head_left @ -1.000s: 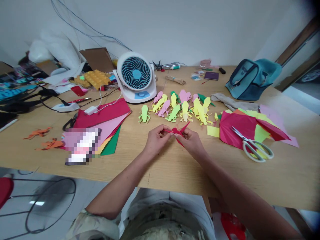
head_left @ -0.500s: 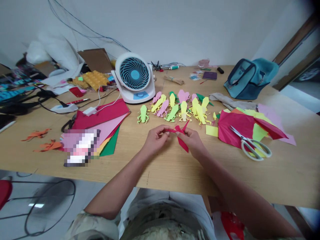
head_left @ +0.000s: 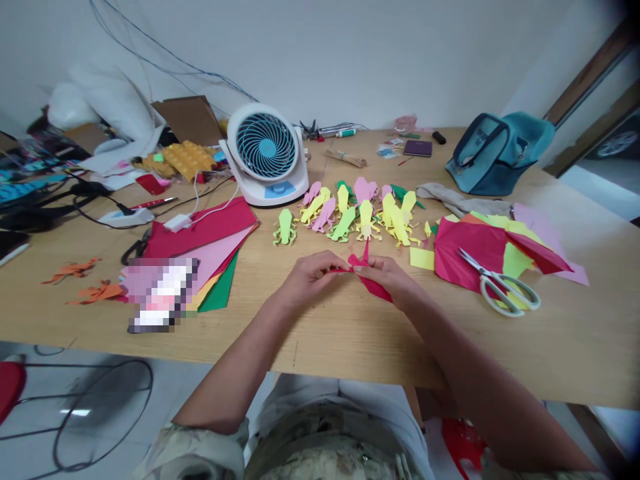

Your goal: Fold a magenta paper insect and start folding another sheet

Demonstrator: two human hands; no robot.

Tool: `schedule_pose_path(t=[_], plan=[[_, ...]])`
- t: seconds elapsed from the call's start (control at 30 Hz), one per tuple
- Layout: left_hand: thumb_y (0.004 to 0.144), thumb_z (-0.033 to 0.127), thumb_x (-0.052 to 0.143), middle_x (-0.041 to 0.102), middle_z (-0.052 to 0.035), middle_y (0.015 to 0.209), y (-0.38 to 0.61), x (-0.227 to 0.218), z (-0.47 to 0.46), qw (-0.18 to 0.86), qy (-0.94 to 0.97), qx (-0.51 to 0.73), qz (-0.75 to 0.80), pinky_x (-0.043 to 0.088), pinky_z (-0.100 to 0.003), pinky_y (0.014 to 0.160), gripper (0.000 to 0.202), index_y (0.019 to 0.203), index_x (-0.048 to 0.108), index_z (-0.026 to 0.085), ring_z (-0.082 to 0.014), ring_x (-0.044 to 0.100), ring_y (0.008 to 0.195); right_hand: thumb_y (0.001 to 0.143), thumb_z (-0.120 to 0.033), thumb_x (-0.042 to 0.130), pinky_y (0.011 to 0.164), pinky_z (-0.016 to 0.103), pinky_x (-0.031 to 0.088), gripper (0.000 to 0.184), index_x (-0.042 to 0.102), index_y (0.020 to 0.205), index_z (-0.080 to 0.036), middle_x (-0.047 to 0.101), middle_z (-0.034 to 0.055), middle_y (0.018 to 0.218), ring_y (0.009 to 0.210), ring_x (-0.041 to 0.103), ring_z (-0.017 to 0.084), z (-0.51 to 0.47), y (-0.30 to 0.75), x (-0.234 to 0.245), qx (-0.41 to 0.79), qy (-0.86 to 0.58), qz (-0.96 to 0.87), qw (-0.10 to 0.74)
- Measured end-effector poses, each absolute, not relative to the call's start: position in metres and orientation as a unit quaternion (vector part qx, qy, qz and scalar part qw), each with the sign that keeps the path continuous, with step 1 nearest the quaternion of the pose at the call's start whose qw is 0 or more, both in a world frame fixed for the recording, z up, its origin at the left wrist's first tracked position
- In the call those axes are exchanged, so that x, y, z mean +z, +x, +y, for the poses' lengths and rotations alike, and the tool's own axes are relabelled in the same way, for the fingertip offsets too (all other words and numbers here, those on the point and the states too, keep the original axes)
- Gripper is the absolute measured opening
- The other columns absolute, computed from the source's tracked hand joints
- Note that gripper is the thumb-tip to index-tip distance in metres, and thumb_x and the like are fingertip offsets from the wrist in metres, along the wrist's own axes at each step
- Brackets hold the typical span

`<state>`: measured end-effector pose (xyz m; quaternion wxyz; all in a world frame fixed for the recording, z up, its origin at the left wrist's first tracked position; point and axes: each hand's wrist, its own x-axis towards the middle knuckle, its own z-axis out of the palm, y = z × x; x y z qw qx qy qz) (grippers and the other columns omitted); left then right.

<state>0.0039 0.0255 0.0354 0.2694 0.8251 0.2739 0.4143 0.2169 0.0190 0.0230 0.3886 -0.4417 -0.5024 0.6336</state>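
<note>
A folded red paper figure (head_left: pixel 376 288) is held between my two hands, just above the wooden table. My left hand (head_left: pixel 316 273) pinches a thin strip of it at the left. With thumb and fingers closed, my right hand (head_left: pixel 386 275) grips its body; one narrow point sticks up and a wider flap hangs toward me. Beyond my hands lie several folded paper insects in yellow, green and pink, among them a light green one (head_left: pixel 285 228) and a yellow one (head_left: pixel 367 219). My fingers hide part of the red paper.
White-handled scissors (head_left: pixel 505 290) lie on red and yellow paper sheets (head_left: pixel 463 250) at the right. At the left are stacked coloured sheets (head_left: pixel 220 293), a blurred-out phone (head_left: pixel 165 297) and orange paper figures (head_left: pixel 100 292). A white fan (head_left: pixel 267 150) and a blue bag (head_left: pixel 493 157) stand behind.
The red paper has turned in my right hand: its upper point now stands more upright and the lower flap swings to the right. My left hand still pinches the strip.
</note>
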Motion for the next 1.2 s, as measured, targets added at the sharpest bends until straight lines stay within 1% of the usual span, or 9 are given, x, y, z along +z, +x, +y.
schedule_pose_path(t=[0.2, 0.37, 0.47, 0.63, 0.73, 0.87, 0.97, 1.07, 1.2], plan=[[0.097, 0.024, 0.058, 0.076, -0.0070, 0.093, 0.0030, 0.0364, 0.0261, 0.193, 0.857, 0.414, 0.238, 0.053, -0.025, 0.077, 0.016, 0.101, 0.072, 0.020, -0.0144, 0.071, 0.086, 0.067, -0.065, 0.080, 0.049, 0.024, 0.029, 0.048, 0.072, 0.074, -0.018, 0.058, -0.0005, 0.060, 0.052, 0.043, 0.010, 0.0187, 0.2216, 0.0263, 0.622, -0.448, -0.530, 0.363], [0.097, 0.020, 0.057, 0.076, -0.0075, 0.096, 0.0018, 0.0347, 0.0287, 0.153, 0.879, 0.404, 0.203, 0.054, -0.026, 0.078, 0.016, 0.103, 0.071, 0.020, -0.0154, 0.071, 0.089, 0.063, -0.066, 0.081, 0.052, 0.025, 0.033, 0.050, 0.075, 0.078, -0.018, 0.061, 0.0004, 0.063, 0.057, 0.047, 0.012, 0.0191, 0.2218, 0.0281, 0.611, -0.452, -0.549, 0.348], [0.097, 0.020, 0.057, 0.076, -0.0083, 0.098, 0.0023, 0.0354, 0.0275, 0.152, 0.878, 0.405, 0.204, 0.055, -0.026, 0.079, 0.015, 0.103, 0.071, 0.020, -0.0157, 0.071, 0.090, 0.061, -0.065, 0.081, 0.054, 0.025, 0.034, 0.050, 0.077, 0.080, -0.019, 0.063, 0.0010, 0.066, 0.060, 0.049, 0.013, 0.0205, 0.2213, 0.0267, 0.606, -0.458, -0.551, 0.347], [0.098, 0.023, 0.056, 0.076, -0.0090, 0.097, 0.0016, 0.0386, 0.0256, 0.129, 0.888, 0.390, 0.206, 0.055, -0.025, 0.078, 0.017, 0.101, 0.072, 0.020, -0.0156, 0.072, 0.090, 0.065, -0.060, 0.080, 0.057, 0.026, 0.038, 0.044, 0.077, 0.080, -0.019, 0.065, 0.0008, 0.068, 0.064, 0.054, 0.015, 0.0220, 0.2208, 0.0263, 0.568, -0.474, -0.579, 0.341], [0.099, 0.025, 0.055, 0.077, -0.0087, 0.099, 0.0005, 0.0386, 0.0254, 0.136, 0.888, 0.388, 0.206, 0.054, -0.025, 0.079, 0.018, 0.102, 0.072, 0.021, -0.0154, 0.072, 0.091, 0.065, -0.059, 0.079, 0.056, 0.026, 0.038, 0.043, 0.077, 0.082, -0.019, 0.066, 0.0007, 0.068, 0.063, 0.053, 0.014, 0.0214, 0.2205, 0.0288, 0.559, -0.478, -0.587, 0.339], [0.098, 0.026, 0.057, 0.078, -0.0073, 0.094, 0.0002, 0.0377, 0.0254, 0.142, 0.886, 0.386, 0.215, 0.053, -0.025, 0.077, 0.017, 0.100, 0.073, 0.021, -0.0153, 0.072, 0.087, 0.065, -0.058, 0.080, 0.053, 0.026, 0.035, 0.041, 0.078, 0.080, -0.020, 0.064, 0.0002, 0.065, 0.059, 0.051, 0.014, 0.0198, 0.2197, 0.0306, 0.555, -0.481, -0.586, 0.341], [0.098, 0.028, 0.057, 0.078, -0.0076, 0.092, 0.0000, 0.0385, 0.0258, 0.156, 0.884, 0.381, 0.220, 0.053, -0.026, 0.077, 0.019, 0.098, 0.074, 0.021, -0.0159, 0.072, 0.085, 0.066, -0.056, 0.080, 0.054, 0.026, 0.036, 0.038, 0.078, 0.080, -0.020, 0.065, 0.0005, 0.065, 0.059, 0.051, 0.014, 0.0189, 0.2189, 0.0301, 0.549, -0.485, -0.586, 0.347], [0.099, 0.030, 0.055, 0.078, -0.0085, 0.096, -0.0007, 0.0399, 0.0268, 0.181, 0.884, 0.371, 0.221, 0.053, -0.027, 0.080, 0.022, 0.100, 0.074, 0.021, -0.0165, 0.073, 0.089, 0.067, -0.054, 0.080, 0.054, 0.026, 0.036, 0.036, 0.077, 0.079, -0.020, 0.064, 0.0003, 0.066, 0.060, 0.050, 0.014, 0.0194, 0.2190, 0.0289, 0.533, -0.488, -0.595, 0.352], [0.099, 0.029, 0.054, 0.078, -0.0091, 0.100, -0.0013, 0.0403, 0.0281, 0.204, 0.883, 0.362, 0.218, 0.053, -0.027, 0.082, 0.022, 0.103, 0.075, 0.022, -0.0169, 0.072, 0.093, 0.071, -0.052, 0.077, 0.053, 0.026, 0.033, 0.032, 0.075, 0.077, -0.020, 0.060, -0.0005, 0.063, 0.059, 0.047, 0.014, 0.0204, 0.2203, 0.0265, 0.506, -0.497, -0.612, 0.349]])
